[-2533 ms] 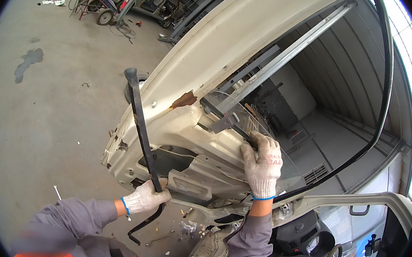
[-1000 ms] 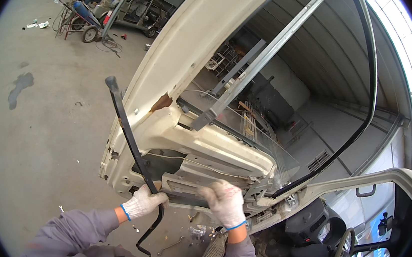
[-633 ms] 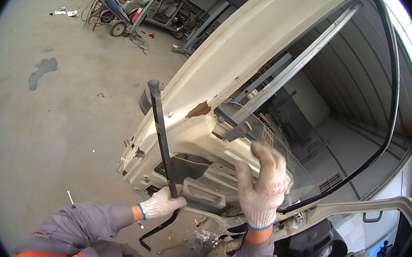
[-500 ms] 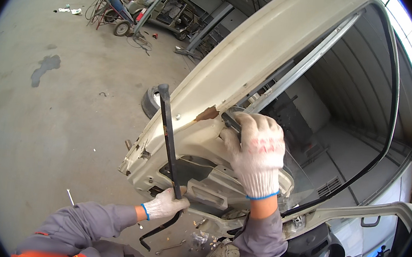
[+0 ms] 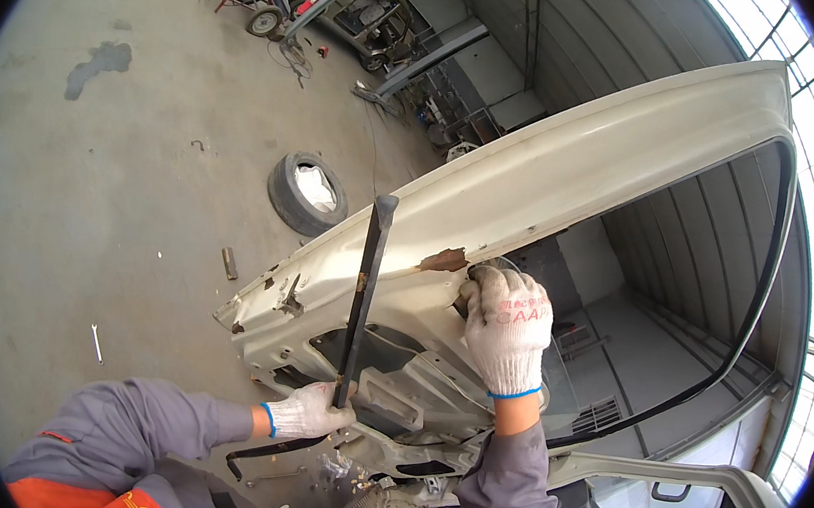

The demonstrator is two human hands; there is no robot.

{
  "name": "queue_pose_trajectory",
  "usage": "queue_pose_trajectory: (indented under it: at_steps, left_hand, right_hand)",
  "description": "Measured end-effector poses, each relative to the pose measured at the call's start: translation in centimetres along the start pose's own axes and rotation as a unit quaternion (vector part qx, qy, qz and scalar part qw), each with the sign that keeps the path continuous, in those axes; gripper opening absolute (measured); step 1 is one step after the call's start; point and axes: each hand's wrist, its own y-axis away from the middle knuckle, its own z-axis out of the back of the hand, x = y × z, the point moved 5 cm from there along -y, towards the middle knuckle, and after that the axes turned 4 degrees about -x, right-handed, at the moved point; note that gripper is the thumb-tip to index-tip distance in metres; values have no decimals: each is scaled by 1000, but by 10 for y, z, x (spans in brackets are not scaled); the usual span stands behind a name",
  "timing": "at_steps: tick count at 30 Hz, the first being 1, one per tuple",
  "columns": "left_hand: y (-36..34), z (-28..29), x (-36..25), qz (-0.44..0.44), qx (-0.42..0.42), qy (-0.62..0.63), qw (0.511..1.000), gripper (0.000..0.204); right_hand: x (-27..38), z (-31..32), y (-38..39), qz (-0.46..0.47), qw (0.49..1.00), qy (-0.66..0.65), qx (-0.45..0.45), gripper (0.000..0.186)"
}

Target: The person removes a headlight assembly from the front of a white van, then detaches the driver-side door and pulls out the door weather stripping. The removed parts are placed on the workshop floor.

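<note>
The black bar is held in the left hand, with gloved fingers wrapped round it. Its long part is pointed up from the grip, tipped a little to the right. Below the grip it is bent down and left, with a small hook. Right of the grip, the cream door is touched by the right hand; its fingers are curled, but whether anything is held cannot be told.
</note>
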Motion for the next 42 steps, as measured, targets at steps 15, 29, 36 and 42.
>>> queue_pose_trajectory:
  at_steps: [15,29,36,42]
  left_hand:
    - [-2,4,-10,-3,-5,-21,1000,24]
    - [-6,-5,0,-25,-9,121,992,22]
    - [-3,-10,4,-14,4,112,994,21]
    - [1,-2,5,-3,-9,64,998,27]
  right_hand:
    - [60,18,115,-16,976,-112,185,19]
    - [-102,20,152,-286,952,-90,-59,31]
    - [-112,4,153,-305,942,-110,-79,12]
    - [-105,-1,147,-236,957,-107,-128,9]
